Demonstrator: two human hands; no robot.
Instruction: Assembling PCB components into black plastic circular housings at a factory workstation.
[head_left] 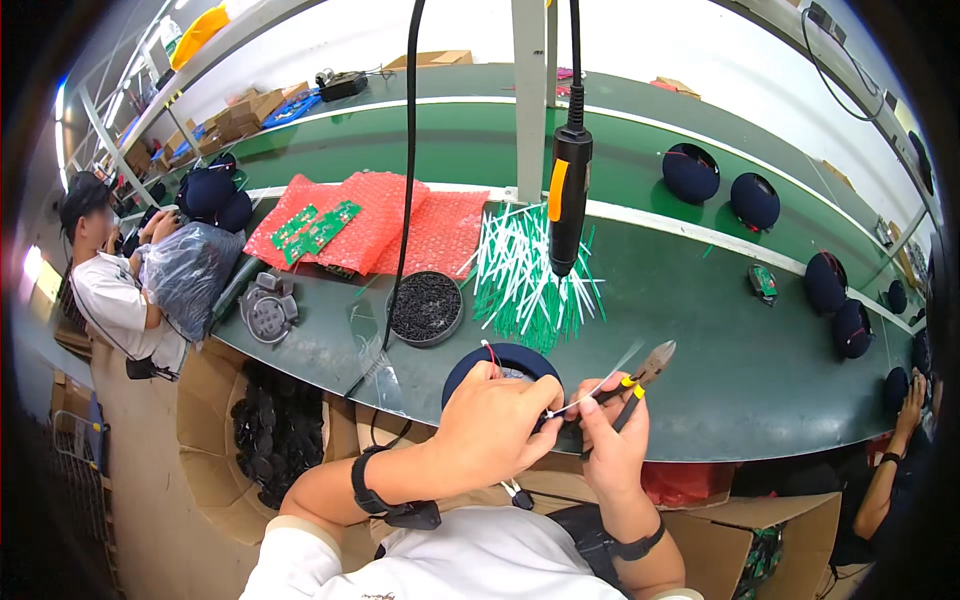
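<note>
My left hand (pixel 490 420) is closed in a pinch over a dark blue round shell (pixel 462 378) near the table's front edge. At its fingertips is one end of a white cable tie (pixel 597 386), beside a small dark piece I cannot make out. My right hand (pixel 615 445) grips diagonal cutters (pixel 632 392) with black and yellow handles, jaws pointing up and away. Its thumb and finger also touch the tie, whose tail slants up to the right. A red wire (pixel 490 352) with a white end rises from the shell, mostly hidden behind my left hand.
Beyond my hands lie white and green cable ties (pixel 530 280), a tub of black screws (pixel 425 308) and red bubble wrap (pixel 400 215) with green circuit boards (pixel 315 230). A black-orange electric screwdriver (pixel 570 200) hangs overhead. Blue shells (pixel 755 200) stand rightward. Co-workers sit at both sides.
</note>
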